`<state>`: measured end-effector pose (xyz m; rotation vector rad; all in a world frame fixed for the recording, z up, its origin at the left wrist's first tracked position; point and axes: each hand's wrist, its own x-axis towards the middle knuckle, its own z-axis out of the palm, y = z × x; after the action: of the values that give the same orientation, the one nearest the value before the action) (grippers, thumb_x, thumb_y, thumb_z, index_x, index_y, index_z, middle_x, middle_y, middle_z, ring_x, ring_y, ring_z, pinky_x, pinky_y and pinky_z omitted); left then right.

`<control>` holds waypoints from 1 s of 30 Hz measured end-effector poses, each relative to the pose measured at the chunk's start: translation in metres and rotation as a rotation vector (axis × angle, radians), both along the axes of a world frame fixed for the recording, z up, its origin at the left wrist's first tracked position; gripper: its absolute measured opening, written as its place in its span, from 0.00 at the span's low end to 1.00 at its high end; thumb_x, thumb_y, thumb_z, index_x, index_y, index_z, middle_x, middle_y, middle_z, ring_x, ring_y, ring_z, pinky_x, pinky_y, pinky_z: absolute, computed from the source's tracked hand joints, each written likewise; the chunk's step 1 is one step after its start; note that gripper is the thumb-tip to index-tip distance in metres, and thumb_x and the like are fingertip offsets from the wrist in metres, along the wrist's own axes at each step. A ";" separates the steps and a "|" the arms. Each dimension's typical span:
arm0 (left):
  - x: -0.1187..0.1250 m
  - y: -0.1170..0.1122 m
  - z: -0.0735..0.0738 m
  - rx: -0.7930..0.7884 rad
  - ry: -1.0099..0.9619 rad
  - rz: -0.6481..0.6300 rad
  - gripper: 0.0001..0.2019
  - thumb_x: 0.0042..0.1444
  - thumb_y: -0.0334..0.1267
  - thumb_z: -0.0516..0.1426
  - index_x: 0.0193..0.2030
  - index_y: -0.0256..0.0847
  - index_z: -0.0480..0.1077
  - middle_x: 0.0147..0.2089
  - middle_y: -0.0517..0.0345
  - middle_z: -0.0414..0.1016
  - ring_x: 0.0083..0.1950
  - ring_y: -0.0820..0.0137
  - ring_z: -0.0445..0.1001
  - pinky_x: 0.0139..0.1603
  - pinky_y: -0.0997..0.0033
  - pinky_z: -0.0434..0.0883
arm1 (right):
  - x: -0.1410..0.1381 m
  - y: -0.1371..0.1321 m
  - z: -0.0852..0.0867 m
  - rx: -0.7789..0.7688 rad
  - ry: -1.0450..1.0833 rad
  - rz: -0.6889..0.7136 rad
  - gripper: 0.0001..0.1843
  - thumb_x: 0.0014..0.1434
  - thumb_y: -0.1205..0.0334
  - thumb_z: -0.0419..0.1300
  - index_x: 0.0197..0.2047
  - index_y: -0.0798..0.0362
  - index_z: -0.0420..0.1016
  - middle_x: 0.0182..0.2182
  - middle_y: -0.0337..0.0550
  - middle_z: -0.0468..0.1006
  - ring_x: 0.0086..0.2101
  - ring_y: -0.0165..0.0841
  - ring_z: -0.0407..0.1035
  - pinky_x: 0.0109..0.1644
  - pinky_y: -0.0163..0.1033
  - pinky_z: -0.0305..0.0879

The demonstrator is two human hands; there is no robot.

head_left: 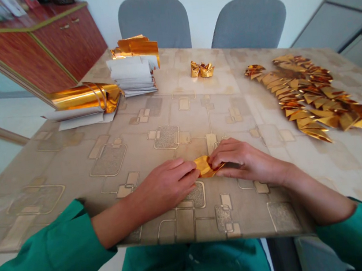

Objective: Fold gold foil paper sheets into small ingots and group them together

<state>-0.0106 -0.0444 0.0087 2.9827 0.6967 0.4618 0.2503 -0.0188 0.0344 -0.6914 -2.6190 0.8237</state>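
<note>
A small piece of gold foil paper (204, 166) lies on the patterned table (111, 162) near its front edge. My left hand (166, 185) and my right hand (242, 158) both pinch it, one from each side, with fingers pressed together on the paper. Most of the piece is hidden under the fingertips.
A long heap of folded gold pieces (309, 94) lies at the right. Two finished gold folded shapes (202, 69) sit at the back centre. Stacks of white-backed gold sheets (134, 68) and a curled gold stack (84, 99) stand back left. Two grey chairs (248, 22) face me; a wooden cabinet (55, 45) is at left.
</note>
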 end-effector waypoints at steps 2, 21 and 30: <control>0.000 -0.001 -0.002 0.004 -0.010 -0.010 0.11 0.68 0.33 0.49 0.47 0.35 0.72 0.44 0.50 0.74 0.44 0.66 0.71 0.48 0.65 0.71 | -0.001 0.001 0.000 -0.030 0.027 -0.029 0.08 0.67 0.59 0.56 0.41 0.54 0.74 0.37 0.44 0.78 0.38 0.33 0.70 0.47 0.41 0.63; 0.004 -0.004 0.002 -0.101 -0.048 0.085 0.17 0.65 0.39 0.53 0.58 0.33 0.66 0.50 0.47 0.74 0.47 0.63 0.72 0.50 0.62 0.72 | -0.020 -0.001 -0.022 0.079 -0.008 -0.462 0.08 0.60 0.64 0.64 0.31 0.54 0.71 0.27 0.38 0.74 0.30 0.31 0.65 0.36 0.37 0.55; 0.006 -0.004 0.002 -0.062 -0.025 0.085 0.18 0.65 0.40 0.53 0.56 0.30 0.67 0.48 0.44 0.73 0.48 0.61 0.72 0.49 0.61 0.73 | -0.022 -0.003 -0.022 0.143 -0.094 -0.482 0.08 0.61 0.62 0.64 0.32 0.53 0.70 0.29 0.39 0.74 0.31 0.33 0.65 0.37 0.39 0.53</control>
<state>-0.0046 -0.0487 0.0112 2.8933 0.8231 0.4718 0.2287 -0.0222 0.0120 -1.2733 -2.3971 0.4646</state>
